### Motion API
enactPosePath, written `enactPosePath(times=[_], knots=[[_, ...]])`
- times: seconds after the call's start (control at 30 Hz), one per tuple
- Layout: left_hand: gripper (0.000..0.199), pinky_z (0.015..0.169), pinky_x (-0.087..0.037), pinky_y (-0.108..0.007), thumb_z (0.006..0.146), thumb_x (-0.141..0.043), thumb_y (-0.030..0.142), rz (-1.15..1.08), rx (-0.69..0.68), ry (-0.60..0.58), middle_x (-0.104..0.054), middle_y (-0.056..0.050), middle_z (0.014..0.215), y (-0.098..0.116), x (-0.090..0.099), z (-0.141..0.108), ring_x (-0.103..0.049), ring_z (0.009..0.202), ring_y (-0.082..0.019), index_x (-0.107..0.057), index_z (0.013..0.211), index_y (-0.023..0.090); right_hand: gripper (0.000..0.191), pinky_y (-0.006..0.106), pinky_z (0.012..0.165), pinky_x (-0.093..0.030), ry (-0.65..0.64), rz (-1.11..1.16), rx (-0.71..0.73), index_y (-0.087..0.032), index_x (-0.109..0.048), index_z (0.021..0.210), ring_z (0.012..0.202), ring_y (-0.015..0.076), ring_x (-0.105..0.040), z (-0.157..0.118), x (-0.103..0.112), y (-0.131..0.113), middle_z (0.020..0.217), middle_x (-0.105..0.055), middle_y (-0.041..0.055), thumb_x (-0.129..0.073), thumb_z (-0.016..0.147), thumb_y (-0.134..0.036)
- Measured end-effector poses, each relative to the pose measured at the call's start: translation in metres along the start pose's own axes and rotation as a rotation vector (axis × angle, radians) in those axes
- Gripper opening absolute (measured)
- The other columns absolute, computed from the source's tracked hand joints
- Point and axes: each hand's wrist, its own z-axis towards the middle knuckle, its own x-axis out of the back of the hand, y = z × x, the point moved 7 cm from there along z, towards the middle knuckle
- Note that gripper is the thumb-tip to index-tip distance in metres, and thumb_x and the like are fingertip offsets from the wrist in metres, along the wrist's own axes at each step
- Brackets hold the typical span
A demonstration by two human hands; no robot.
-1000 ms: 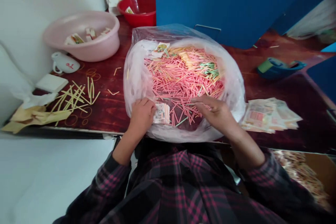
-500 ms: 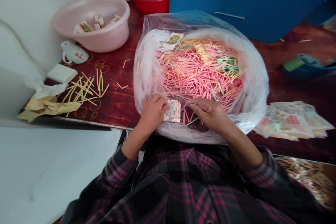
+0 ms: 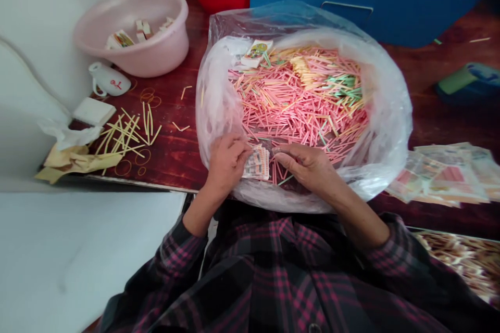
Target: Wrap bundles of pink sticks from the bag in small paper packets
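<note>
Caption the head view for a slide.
Left hand at printed papers, right hand nearby, over a bag of coloured sticks.

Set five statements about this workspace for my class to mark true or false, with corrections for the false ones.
1. The left hand touches the printed stack. True.
2. Pink sticks lie in the plastic bag. True.
3. The white mug is inside the pink basin. False: the white mug is beside the pink basin.
4. The right hand is over the yellow sticks. False: the right hand reaches into the plastic bag.
5. The yellow sticks are left of the plastic bag. True.
</note>
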Motion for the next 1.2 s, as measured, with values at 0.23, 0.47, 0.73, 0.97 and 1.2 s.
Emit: enactPosePath(times=[0.23,0.47,0.73,0.97,1.2], knots=[[0.015,0.116,-0.044,-0.048,0.1,-0.066,0.034,-0.205,-0.111,0.131,-0.071,-0.01,0.137,0.049,0.007,-0.008,-0.063,0.128,-0.029,-0.076,0.109,0.026,0.038,0.031,0.069,-0.055,0.045,0.303,-0.134,-0.023,-0.08,0.081,0.068,0.0159,-0.064,-0.007,0.006,-0.003,0.073,-0.074,-0.0012,-0.076,0.089,-0.06],[0.052,0.096,-0.058,-0.037,0.083,-0.086,0.032,-0.903,0.322,-0.003,-0.075,-0.005,0.119,0.028,-0.016,-0.01,-0.071,0.105,-0.023,-0.068,0.131,0.028,0.028,0.033,0.078,-0.059,0.13,0.417,-0.175,-0.027,-0.082,0.093,0.078,0.0175,-0.069,-0.026,0.019,0.004,0.087,-0.079,0.0003,-0.085,0.082,-0.052],[0.031,0.066,-0.051,-0.025,0.09,-0.079,0.045,-0.902,0.366,-0.056,-0.071,0.001,0.083,0.032,-0.023,-0.022,-0.061,0.069,-0.014,-0.075,0.112,0.023,0.046,0.027,0.06,-0.043,0.11,0.295,-0.148,-0.022,-0.063,0.067,0.059,0.0122,-0.049,-0.033,0.008,0.003,0.059,-0.054,-0.0046,-0.071,0.091,-0.061],[0.017,0.096,-0.055,-0.038,0.096,-0.073,0.038,-0.422,-0.057,-0.068,-0.076,-0.007,0.107,0.057,-0.002,-0.008,-0.07,0.105,-0.022,-0.078,0.092,0.023,0.063,0.027,0.058,-0.038,0.024,0.084,0.017,-0.022,-0.051,0.06,0.058,0.0113,-0.043,-0.022,0.014,-0.013,0.057,-0.047,-0.0042,-0.057,0.097,-0.073],[0.02,0.097,-0.056,-0.037,0.106,-0.061,0.031,-0.34,-0.329,-0.153,-0.081,-0.007,0.104,0.085,-0.004,-0.019,-0.075,0.105,-0.021,-0.075,0.097,0.02,0.023,0.037,0.092,-0.058,-0.065,-0.422,0.21,-0.023,-0.08,0.111,0.099,0.0232,-0.074,-0.017,0.079,0.004,0.106,-0.08,0.0079,-0.06,0.1,-0.026]])
